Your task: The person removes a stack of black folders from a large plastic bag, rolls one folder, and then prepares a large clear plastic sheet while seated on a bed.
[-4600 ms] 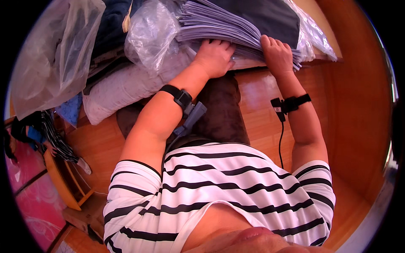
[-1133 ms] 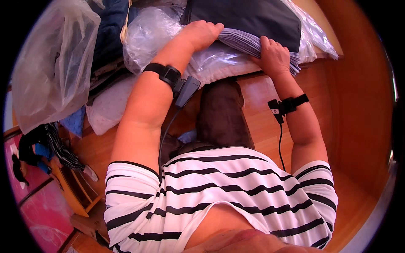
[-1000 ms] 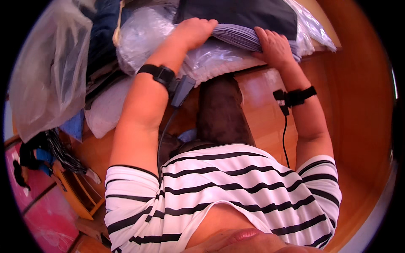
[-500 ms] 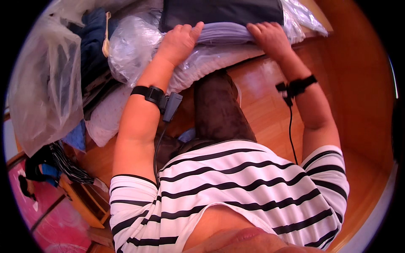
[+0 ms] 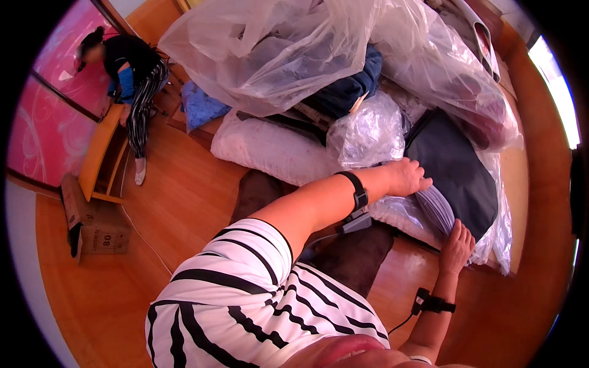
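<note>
A black folder-like case (image 5: 451,162) lies on plastic wrapping on the bed-like pile at the right. Along its near edge shows a thick stack of thin lilac sheets (image 5: 437,210). My left hand (image 5: 406,178) is closed at the left corner of the stack, fingers curled and thumb forward. My right hand (image 5: 459,246) grips its right corner, fingers on top. What lies under my fingers is hidden. Crumpled clear plastic (image 5: 368,132) bulges just beyond my left hand. Black straps with small devices are on both forearms.
Large clear plastic sheets (image 5: 264,55) cover dark blue clothing (image 5: 350,86) behind. A pale quilted mattress edge (image 5: 276,144) runs in front of my legs. At the far left, another person (image 5: 138,70) bends over a wooden stand (image 5: 101,153); a cardboard box (image 5: 101,224) sits on the floor.
The view has swung left, so the pile and hands now appear farther right and the other person shows fully. Both hands keep their places at the sheet stack's corners.
</note>
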